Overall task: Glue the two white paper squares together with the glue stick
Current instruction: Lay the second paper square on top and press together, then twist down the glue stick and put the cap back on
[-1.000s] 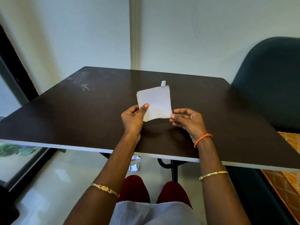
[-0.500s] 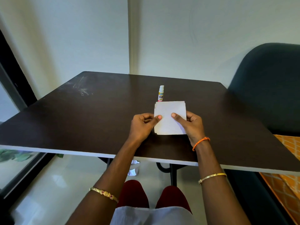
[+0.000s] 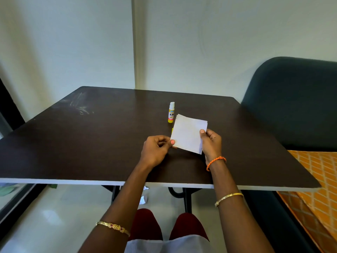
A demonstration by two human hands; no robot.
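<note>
The white paper squares (image 3: 187, 133) sit stacked together as one tilted sheet, raised off the dark tabletop (image 3: 91, 143) a little right of its centre. The stack's edges do not quite line up: along the top and the right side a second layer peeks out in thin steps. The face turned up is plain, slightly greyish white, with a faint crease or shadow across it.

The right hand (image 3: 211, 145) grips the stack by its right edge, thumb pressed on top and the other fingers curled behind. The left hand (image 3: 156, 148) is loosely curled just beside the lower left corner, thumb tip at the paper's edge; I cannot tell whether it actually pinches the sheet.

Just behind the stack's upper left corner the glue stick (image 3: 171, 112) stands upright with its white cap on, yellow body, lettering on the label. A small yellow bit shows at the paper's left edge below it.

The tabletop lies bare to the left and toward the far edge, with pale scuffs near the far left corner. Its near edge is a light strip just above the person's knees. A dark chair back (image 3: 291, 99) stands close against the right side.
</note>
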